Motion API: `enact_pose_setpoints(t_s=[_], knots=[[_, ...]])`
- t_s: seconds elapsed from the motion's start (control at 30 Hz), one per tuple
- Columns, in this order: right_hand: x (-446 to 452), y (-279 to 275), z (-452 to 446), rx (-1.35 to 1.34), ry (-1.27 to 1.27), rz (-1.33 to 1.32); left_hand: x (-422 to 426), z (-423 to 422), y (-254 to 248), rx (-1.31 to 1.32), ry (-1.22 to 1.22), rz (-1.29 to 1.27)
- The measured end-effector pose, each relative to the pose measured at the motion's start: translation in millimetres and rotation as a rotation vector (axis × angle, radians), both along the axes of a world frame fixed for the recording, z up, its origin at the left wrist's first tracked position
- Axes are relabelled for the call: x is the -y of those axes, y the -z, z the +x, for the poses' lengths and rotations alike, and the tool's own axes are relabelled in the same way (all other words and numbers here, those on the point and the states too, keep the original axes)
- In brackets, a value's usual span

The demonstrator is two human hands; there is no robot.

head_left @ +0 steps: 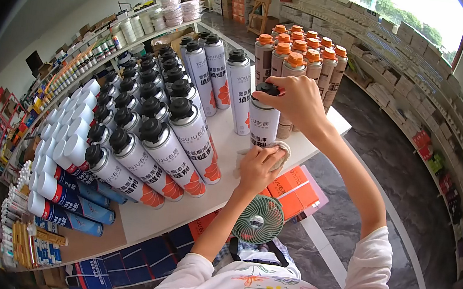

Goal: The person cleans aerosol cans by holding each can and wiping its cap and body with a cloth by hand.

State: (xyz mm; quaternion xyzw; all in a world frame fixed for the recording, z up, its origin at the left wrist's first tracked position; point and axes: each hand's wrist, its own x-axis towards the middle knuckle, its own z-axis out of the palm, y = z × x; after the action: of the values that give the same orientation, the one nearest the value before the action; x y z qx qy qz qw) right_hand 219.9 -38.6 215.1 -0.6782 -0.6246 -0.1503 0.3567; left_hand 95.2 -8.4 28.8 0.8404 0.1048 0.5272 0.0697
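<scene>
A white spray foam can (263, 119) with a black top stands upright near the table's edge. My right hand (300, 102) is closed round its black cap from above. Low on the can, my left hand (262, 165) presses a pale cloth (280, 151) against its side, with the fingers curled over the cloth. Just left of this can stands another white can (238, 91) of the same kind. Behind it are brown cans with orange tops (295, 60), grouped closely. Many more black-topped white cans (169, 143) stand in rows to the left.
White-capped blue cans (73, 206) fill the table's left end. The white table (177, 218) has its edge in front of me. A green fan (257, 220) is close to my body, beside an orange box (294, 194). Stocked shelves (418, 109) line the right wall.
</scene>
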Motion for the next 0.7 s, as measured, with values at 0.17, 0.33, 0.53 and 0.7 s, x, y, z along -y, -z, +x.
enact_pose_setpoints(t_s=[0.17, 0.33, 0.53, 0.7], knots=[[4.1, -11.7, -1.5, -0.001, 0.081, -0.223, -9.2, -3.1, -55.6, 0.327, -0.031, 0.055], [0.6, -10.6, 2.4, 0.07, 0.084, -0.181, -32.8, -2.7, -49.9, 0.393, 0.006, 0.175], [6.8, -40.1, 20.1, 0.02, -0.156, -0.39, -17.5, -20.4, 11.3, 0.186, 0.059, 0.068], [-4.2, -37.6, 46.6, 0.08, -0.383, -0.3, -21.7, -26.8, 5.9, 0.135, 0.086, -0.013]])
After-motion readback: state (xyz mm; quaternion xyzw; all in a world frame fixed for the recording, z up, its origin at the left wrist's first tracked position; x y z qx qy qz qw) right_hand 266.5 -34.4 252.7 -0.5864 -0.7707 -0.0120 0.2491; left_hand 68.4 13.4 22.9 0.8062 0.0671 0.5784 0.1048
